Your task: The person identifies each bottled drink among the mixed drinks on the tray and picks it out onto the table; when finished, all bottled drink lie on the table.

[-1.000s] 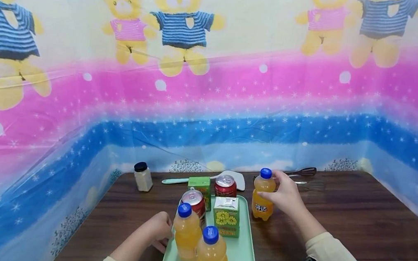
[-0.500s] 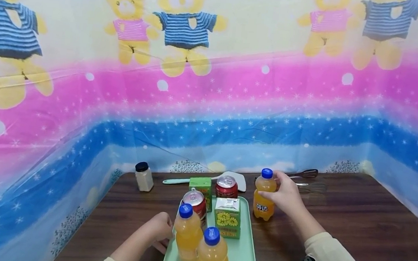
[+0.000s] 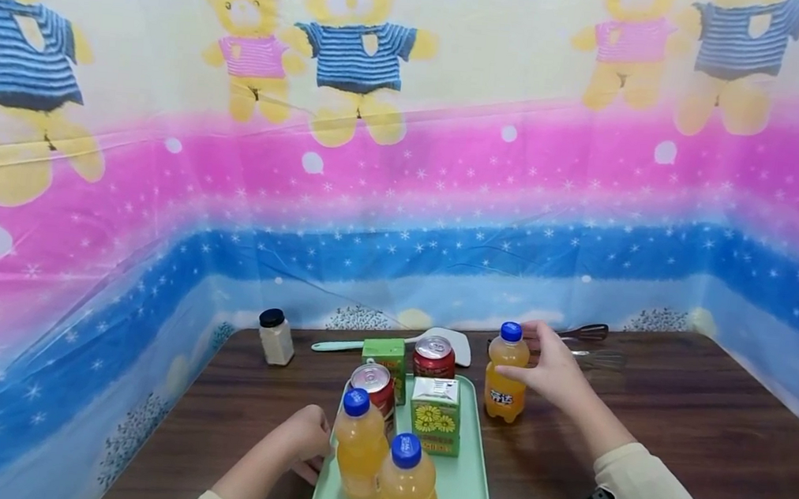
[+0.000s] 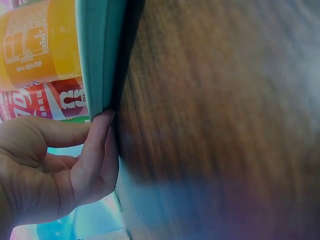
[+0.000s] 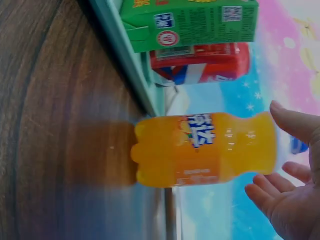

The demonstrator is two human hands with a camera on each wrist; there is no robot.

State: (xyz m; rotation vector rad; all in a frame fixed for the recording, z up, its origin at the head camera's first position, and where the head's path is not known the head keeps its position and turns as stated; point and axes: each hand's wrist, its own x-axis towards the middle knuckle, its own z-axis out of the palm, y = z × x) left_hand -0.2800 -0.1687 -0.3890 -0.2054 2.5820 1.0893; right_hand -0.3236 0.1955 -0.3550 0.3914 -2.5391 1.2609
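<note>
Orange bottle (image 3: pixel 505 374) upright on worktop (image 3: pixel 676 432), right of tray (image 3: pixel 466 485); right hand (image 3: pixel 552 366) now released, fingers open beside it; left hand (image 3: pixel 300 440) grips tray edge.

Dark brown wood-grain table (image 3: pixel 697 434), glossy plastic sheet (image 3: pixel 447 190) rising as a wall just behind the table and wrapping round its left and right sides, yellow teddy bears in striped shirts along its top, pink starry band below, blue starry band nearest the table, even bright light
</note>
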